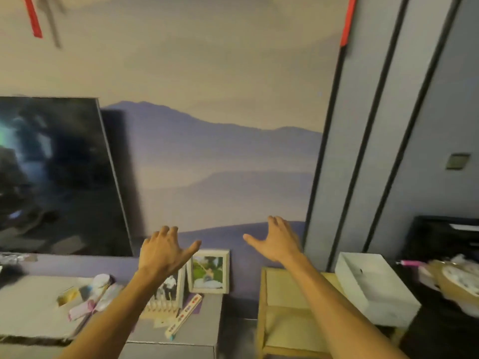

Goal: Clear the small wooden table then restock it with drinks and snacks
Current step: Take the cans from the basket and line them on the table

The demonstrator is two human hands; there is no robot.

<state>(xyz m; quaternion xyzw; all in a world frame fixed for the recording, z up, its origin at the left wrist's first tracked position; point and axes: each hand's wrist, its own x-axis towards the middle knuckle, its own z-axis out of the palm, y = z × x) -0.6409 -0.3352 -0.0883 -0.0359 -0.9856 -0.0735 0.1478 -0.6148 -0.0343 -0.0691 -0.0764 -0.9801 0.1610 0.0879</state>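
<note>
The small wooden table (282, 288) stands low at the right of centre, pale wood with a lower shelf. A white open box (373, 286) rests on its right part. My left hand (163, 252) is raised in front of the wall with fingers spread and holds nothing. It hovers above two picture frames on the grey cabinet. My right hand (278, 240) is also raised, fingers apart and empty, above the table's back left corner. The view is blurred.
A grey cabinet (199, 325) at the left carries two picture frames (208, 272), tubes and small packets (93, 296) and a long printed box (184, 316). A dark TV screen (57, 177) leans behind it. A dark unit (440, 330) at the right holds cluttered items.
</note>
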